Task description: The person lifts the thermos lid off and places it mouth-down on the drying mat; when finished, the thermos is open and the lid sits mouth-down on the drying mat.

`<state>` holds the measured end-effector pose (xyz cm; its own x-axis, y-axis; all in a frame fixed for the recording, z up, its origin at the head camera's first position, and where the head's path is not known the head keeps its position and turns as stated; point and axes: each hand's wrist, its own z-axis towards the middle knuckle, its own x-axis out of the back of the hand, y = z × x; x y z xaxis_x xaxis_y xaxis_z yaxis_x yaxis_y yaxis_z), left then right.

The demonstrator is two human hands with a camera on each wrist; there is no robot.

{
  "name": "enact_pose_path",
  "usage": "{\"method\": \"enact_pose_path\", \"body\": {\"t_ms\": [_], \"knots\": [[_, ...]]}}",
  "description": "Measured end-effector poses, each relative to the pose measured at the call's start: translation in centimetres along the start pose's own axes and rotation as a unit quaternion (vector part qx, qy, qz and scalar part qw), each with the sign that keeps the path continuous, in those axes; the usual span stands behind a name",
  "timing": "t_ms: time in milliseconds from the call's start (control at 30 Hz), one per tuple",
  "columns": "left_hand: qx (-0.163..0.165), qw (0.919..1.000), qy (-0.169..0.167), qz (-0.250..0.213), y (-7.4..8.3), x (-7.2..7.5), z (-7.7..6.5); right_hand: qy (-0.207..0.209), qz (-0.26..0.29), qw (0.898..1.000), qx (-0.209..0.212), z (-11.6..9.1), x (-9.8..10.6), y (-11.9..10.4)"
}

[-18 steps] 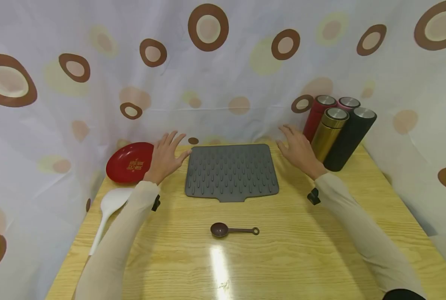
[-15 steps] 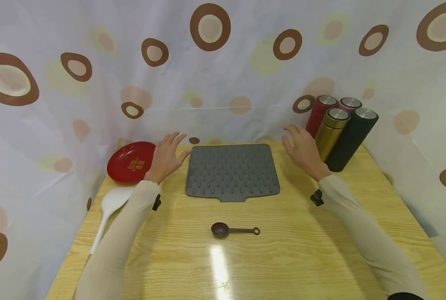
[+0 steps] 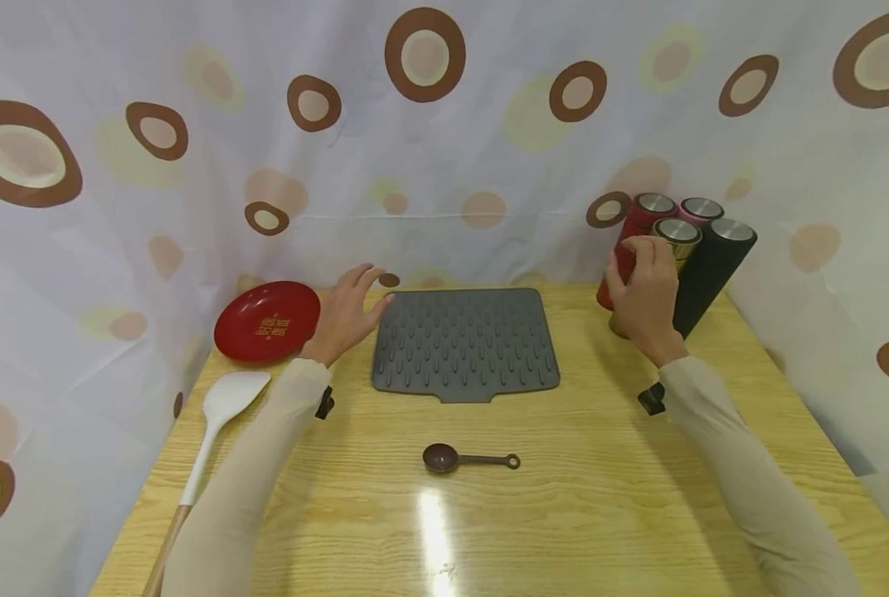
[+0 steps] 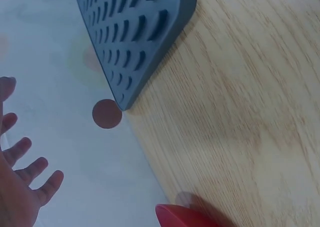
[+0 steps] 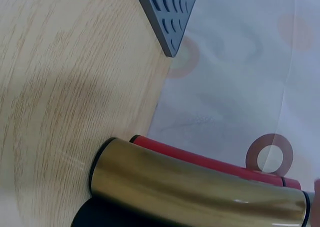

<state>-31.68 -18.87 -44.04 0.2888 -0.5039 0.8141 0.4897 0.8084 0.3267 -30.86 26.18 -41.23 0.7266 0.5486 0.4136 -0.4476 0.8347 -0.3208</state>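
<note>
My right hand [image 3: 648,298] is in front of a gold thermos bottle [image 3: 683,252], its fingers bent near the bottle's upper part; whether they touch it is hidden. The gold body [image 5: 200,184] spans the right wrist view, with fingertips only at the right edge. A red bottle [image 3: 642,220], a pink one [image 3: 701,208] and a black one [image 3: 716,269] stand close around it. Over the table, between a red plate [image 3: 261,319] and a dark grey ridged mat [image 3: 467,344], my left hand [image 3: 343,319] hovers with spread fingers [image 4: 35,171], holding nothing.
A brown measuring spoon [image 3: 440,458] lies in front of the mat. Along the left edge lies a white spatula [image 3: 228,398] with a wooden handle, partly under the left forearm. A patterned curtain [image 3: 482,149] closes off the back and sides of the wooden table [image 3: 564,497].
My right hand has moved right, from beside the bottles to in front of the gold one. The left hand has shifted slightly right, uncovering more of the plate and spatula.
</note>
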Motion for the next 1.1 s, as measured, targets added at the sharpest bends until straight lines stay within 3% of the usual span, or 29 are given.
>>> {"method": "enact_pose_path", "body": {"t_ms": [333,533,733,1100], "knots": [[-0.012,0.9999,-0.007,0.002,1.4,-0.9,1.1,0.080,-0.011,0.996,-0.040,-0.3,0.9,2.0],[-0.026,0.9995,-0.016,0.003,2.5,-1.6,1.8,0.110,-0.025,0.987,-0.111,-0.2,1.6,2.6],[-0.028,0.9993,-0.021,0.008,3.3,-2.2,2.3,0.115,-0.013,0.975,-0.190,-0.1,1.6,2.0],[-0.040,0.9987,-0.030,0.006,4.5,-3.0,3.0,0.131,-0.023,0.957,-0.258,-0.6,0.7,2.0]]}}
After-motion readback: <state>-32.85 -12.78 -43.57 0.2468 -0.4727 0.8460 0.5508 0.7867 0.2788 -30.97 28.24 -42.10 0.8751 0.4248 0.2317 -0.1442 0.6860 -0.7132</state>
